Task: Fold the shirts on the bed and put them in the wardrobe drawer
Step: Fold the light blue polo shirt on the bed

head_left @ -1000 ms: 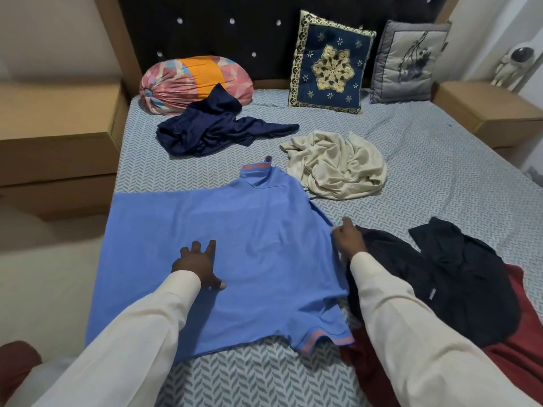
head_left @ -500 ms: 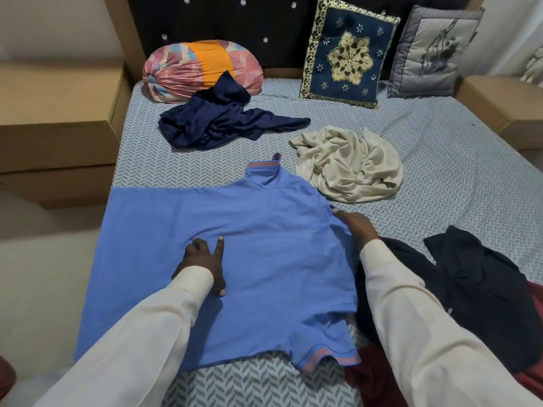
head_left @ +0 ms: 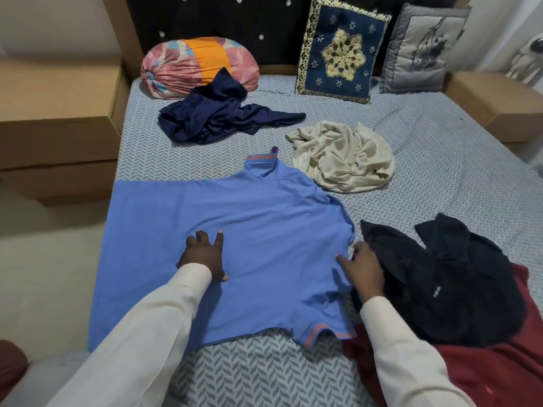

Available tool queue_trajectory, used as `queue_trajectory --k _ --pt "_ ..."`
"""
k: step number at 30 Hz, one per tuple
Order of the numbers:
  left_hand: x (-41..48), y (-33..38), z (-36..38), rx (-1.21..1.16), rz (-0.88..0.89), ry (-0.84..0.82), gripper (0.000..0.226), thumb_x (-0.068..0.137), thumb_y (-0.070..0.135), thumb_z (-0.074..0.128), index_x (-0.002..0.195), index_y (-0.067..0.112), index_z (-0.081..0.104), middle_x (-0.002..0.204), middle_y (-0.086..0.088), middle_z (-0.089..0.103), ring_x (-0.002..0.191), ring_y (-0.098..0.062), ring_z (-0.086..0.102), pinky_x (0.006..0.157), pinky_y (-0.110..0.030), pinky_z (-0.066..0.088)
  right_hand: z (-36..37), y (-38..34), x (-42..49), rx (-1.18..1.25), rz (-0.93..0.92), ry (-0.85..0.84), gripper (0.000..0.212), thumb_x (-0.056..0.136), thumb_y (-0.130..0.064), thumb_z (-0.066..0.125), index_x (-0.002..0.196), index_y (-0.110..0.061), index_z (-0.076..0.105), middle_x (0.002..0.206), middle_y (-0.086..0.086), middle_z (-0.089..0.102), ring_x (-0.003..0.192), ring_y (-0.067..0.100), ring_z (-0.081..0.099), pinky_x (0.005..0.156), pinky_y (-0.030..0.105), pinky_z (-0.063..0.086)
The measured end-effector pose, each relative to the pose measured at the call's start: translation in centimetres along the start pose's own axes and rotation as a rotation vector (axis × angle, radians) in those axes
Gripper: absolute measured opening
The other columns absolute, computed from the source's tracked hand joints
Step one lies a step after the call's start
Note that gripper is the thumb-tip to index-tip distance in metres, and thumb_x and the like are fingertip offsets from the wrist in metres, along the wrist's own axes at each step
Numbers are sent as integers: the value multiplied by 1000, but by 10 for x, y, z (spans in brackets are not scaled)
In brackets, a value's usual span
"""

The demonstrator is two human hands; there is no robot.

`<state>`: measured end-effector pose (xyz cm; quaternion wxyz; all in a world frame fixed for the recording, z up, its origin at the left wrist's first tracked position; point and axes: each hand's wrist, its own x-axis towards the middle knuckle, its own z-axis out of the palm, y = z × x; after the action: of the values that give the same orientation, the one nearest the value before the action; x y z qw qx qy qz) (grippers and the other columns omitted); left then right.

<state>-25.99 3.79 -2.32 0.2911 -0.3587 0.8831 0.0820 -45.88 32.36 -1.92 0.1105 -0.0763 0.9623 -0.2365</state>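
A light blue polo shirt (head_left: 264, 218) lies spread flat on the bed, collar toward the headboard, its left part hanging over the bed's edge. My left hand (head_left: 204, 255) presses flat on its middle with fingers apart. My right hand (head_left: 363, 267) rests on the shirt's right edge, fingers spread, holding nothing that I can see. A crumpled navy shirt (head_left: 223, 117) and a cream shirt (head_left: 342, 157) lie further up the bed. A black shirt (head_left: 449, 277) lies on a dark red one (head_left: 499, 371) at the right.
The bed (head_left: 440, 160) has a grey herringbone sheet. At the headboard stand a pink and orange bolster (head_left: 191, 66), a blue embroidered cushion (head_left: 342, 48) and a grey cushion (head_left: 423, 45). Wooden side units (head_left: 55, 118) flank the bed. No wardrobe drawer is in view.
My right hand has slid down along the blue shirt's right edge, toward me. My left hand has stayed pressed on the shirt's middle.
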Motion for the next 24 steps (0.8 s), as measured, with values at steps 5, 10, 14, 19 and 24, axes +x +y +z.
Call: queue_trajectory --k 5,10,14,19,24 --pt "-46 -16 41 7 182 113 66 102 49 29 154 35 -9 162 -12 -11 148 -38 -5 114 -57 18 -2 16 -31 -183 -27 78 22 80 -17 59 102 -16 59 111 16 57 103 38 58 80 41 48" --pt "-101 -59 74 -5 360 191 74 90 68 27 154 34 14 162 -8 6 148 -31 9 117 -44 18 -5 -16 -62 37 -307 -110 28 78 -27 74 102 -21 60 89 1 62 83 22 62 70 29 43" --pt "-133 -106 90 -14 398 249 79 79 72 45 145 29 39 139 -8 40 122 -33 43 95 -40 42 23 -33 -114 -356 -828 -556 30 81 -37 71 108 -27 60 94 -2 59 89 20 60 70 32 45" --pt "-177 -149 105 14 326 238 55 79 40 62 130 29 44 119 -1 44 110 -26 46 80 -36 44 39 -26 -138 -655 -973 -295 19 88 -28 55 107 -26 56 102 3 57 95 29 58 68 34 33" --pt "-208 -161 100 164 135 244 47 84 3 49 127 21 39 115 0 45 114 -20 47 50 -29 20 24 -32 -141 -543 -927 -130 14 79 -18 62 92 -21 61 87 4 58 86 32 58 62 33 29"
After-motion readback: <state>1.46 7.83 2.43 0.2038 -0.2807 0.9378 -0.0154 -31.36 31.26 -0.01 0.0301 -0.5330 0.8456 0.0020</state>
